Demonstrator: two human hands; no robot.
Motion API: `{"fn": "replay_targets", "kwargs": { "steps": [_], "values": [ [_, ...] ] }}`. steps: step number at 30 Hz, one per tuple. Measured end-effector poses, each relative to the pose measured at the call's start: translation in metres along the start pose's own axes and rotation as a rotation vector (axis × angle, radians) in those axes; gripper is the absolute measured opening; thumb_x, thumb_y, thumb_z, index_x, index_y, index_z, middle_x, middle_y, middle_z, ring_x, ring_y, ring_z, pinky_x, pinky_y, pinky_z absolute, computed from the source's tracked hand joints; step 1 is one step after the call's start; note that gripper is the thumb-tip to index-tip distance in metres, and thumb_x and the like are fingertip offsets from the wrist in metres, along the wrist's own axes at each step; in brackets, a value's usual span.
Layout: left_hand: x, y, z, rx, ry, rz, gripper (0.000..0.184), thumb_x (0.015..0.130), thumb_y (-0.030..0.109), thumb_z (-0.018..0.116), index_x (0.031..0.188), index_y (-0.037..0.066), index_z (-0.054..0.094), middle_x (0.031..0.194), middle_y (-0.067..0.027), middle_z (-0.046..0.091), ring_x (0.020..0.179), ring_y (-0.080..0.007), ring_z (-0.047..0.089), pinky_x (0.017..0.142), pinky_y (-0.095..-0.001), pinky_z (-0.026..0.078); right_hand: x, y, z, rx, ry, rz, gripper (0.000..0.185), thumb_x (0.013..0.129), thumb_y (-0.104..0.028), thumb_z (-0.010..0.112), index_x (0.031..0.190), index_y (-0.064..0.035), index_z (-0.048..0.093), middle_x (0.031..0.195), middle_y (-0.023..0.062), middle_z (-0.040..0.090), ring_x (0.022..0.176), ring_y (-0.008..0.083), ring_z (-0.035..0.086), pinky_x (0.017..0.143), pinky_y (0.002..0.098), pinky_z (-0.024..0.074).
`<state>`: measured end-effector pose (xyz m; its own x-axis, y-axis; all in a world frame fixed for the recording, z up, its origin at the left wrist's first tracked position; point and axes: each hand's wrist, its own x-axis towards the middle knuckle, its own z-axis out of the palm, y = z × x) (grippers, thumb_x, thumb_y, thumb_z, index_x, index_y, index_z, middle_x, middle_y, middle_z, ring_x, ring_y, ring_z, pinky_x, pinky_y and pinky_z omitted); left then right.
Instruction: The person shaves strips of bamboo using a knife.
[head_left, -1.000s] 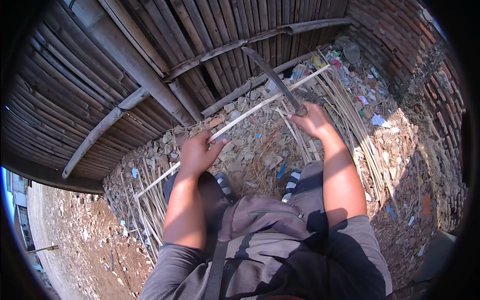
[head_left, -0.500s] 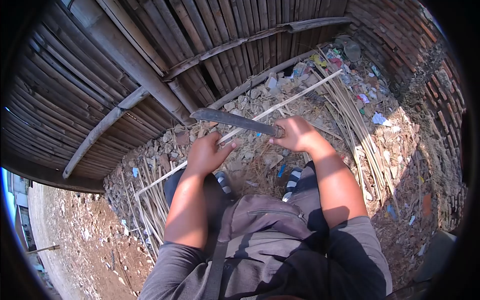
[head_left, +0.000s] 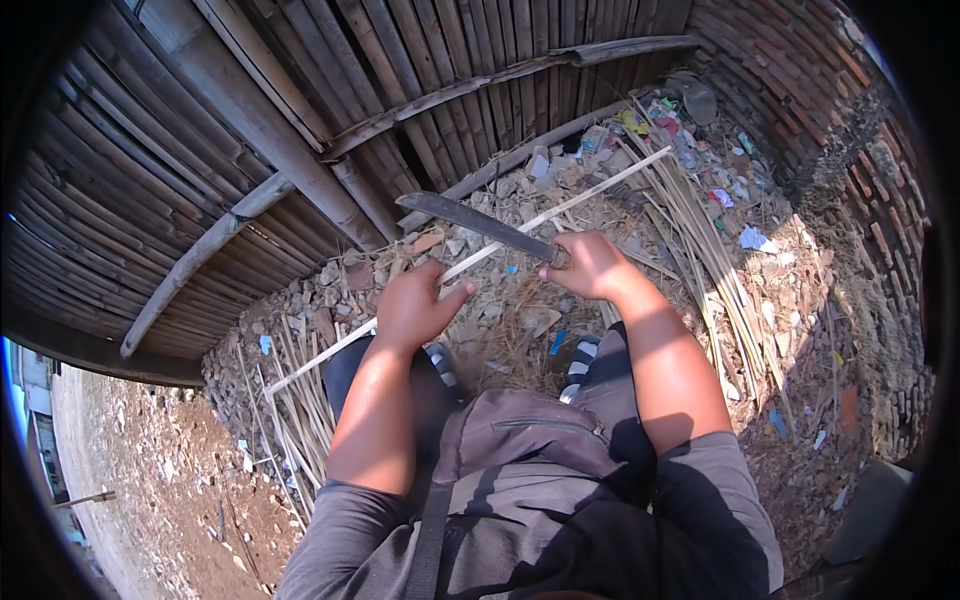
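At the left, a bundle of thin sticks point(head_left: 312, 425) lies on the rubble beside the person's leg, and the pale strip point(head_left: 610, 184) starts over it, slanting up and across to the right. The left hand point(head_left: 408, 308) pinches this strip between thumb and fingers, partway along. Next, the big knife point(head_left: 485, 226) crosses the strip, its tip pointing left; whether blade and wood touch, I cannot tell. The right hand point(head_left: 588, 266) has its fingers wrapped around the handle. Further right lie more strips point(head_left: 733, 300). The step in hand looks like trimming the strip; a next stroke would call for a steady left grip, clear of the edge.
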<state>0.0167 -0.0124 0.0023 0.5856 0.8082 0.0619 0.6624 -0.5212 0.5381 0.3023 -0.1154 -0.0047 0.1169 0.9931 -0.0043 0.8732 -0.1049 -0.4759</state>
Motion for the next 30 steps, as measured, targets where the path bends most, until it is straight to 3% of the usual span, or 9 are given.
{"fn": "replay_targets", "kwargs": {
  "steps": [4,8,12,15,20,23,26,30],
  "values": [
    [-0.001,-0.006,-0.004,0.029,-0.014,0.005,0.055,0.086,0.056,0.077,0.09,0.002,0.068,0.071,-0.0175,0.067,0.073,-0.0412,0.069,0.067,-0.05,0.053,0.004,0.004,-0.003,0.008,-0.072,-0.008,0.047,0.083,-0.041,0.085,0.108,-0.0029,0.073,0.098,0.0244,0.073,0.095,0.0414,0.071,0.085,0.0459,0.0553],
    [-0.001,-0.014,-0.009,-0.047,0.09,0.032,0.053,0.087,0.055,0.078,0.089,0.002,0.067,0.07,-0.0164,0.067,0.072,-0.0404,0.069,0.067,-0.0497,0.052,0.004,0.033,-0.02,0.128,0.168,0.212,0.056,0.085,-0.044,0.083,0.116,0.0017,0.072,0.108,0.0249,0.075,0.104,0.0373,0.072,0.091,0.0428,0.054],
    [0.0,-0.01,-0.007,-0.004,0.076,0.018,0.054,0.086,0.056,0.078,0.09,0.003,0.068,0.069,-0.0158,0.067,0.071,-0.0398,0.069,0.067,-0.0497,0.053,0.005,0.055,-0.018,0.168,0.247,0.26,0.06,0.085,-0.046,0.082,0.123,-0.0011,0.071,0.105,0.0263,0.074,0.104,0.0403,0.071,0.093,0.044,0.0536],
    [0.002,-0.004,-0.003,0.011,0.049,0.027,0.055,0.085,0.057,0.077,0.092,0.003,0.069,0.07,-0.0157,0.067,0.073,-0.0397,0.069,0.068,-0.0499,0.053,0.003,0.033,-0.015,0.229,0.147,0.289,0.051,0.084,-0.04,0.084,0.111,0.0022,0.073,0.1,0.024,0.074,0.096,0.0373,0.073,0.086,0.0429,0.0546],
    [-0.001,0.001,-0.007,0.019,0.0,-0.013,0.056,0.085,0.058,0.078,0.092,0.003,0.069,0.071,-0.0163,0.068,0.074,-0.0399,0.07,0.069,-0.0499,0.054,0.005,0.006,0.011,-0.011,0.074,0.004,0.043,0.081,-0.04,0.086,0.106,-0.0065,0.074,0.087,0.0231,0.072,0.087,0.0402,0.071,0.081,0.0446,0.0553],
    [-0.003,-0.007,-0.011,0.031,-0.006,-0.025,0.055,0.085,0.057,0.078,0.093,0.003,0.069,0.072,-0.0166,0.068,0.074,-0.0399,0.07,0.068,-0.0497,0.054,0.005,0.015,0.001,0.074,0.065,-0.049,0.045,0.083,-0.04,0.086,0.106,-0.0043,0.074,0.083,0.0211,0.071,0.082,0.0367,0.072,0.079,0.0432,0.0551],
    [-0.002,-0.013,-0.015,0.018,0.016,-0.041,0.054,0.086,0.056,0.078,0.094,0.004,0.07,0.072,-0.0164,0.068,0.075,-0.0395,0.07,0.068,-0.0496,0.054,0.006,0.037,-0.022,0.148,0.075,0.244,0.054,0.084,-0.043,0.083,0.118,-0.0023,0.071,0.105,0.0247,0.075,0.103,0.0415,0.071,0.092,0.045,0.0551],
    [-0.002,-0.008,-0.019,0.009,0.03,-0.042,0.053,0.086,0.056,0.078,0.094,0.004,0.07,0.072,-0.0166,0.068,0.075,-0.0393,0.071,0.068,-0.0498,0.053,-0.002,0.054,-0.039,0.324,0.157,0.457,0.055,0.084,-0.045,0.083,0.115,-0.0012,0.072,0.102,0.0252,0.075,0.1,0.0406,0.072,0.089,0.0446,0.0551]
  ]
}}
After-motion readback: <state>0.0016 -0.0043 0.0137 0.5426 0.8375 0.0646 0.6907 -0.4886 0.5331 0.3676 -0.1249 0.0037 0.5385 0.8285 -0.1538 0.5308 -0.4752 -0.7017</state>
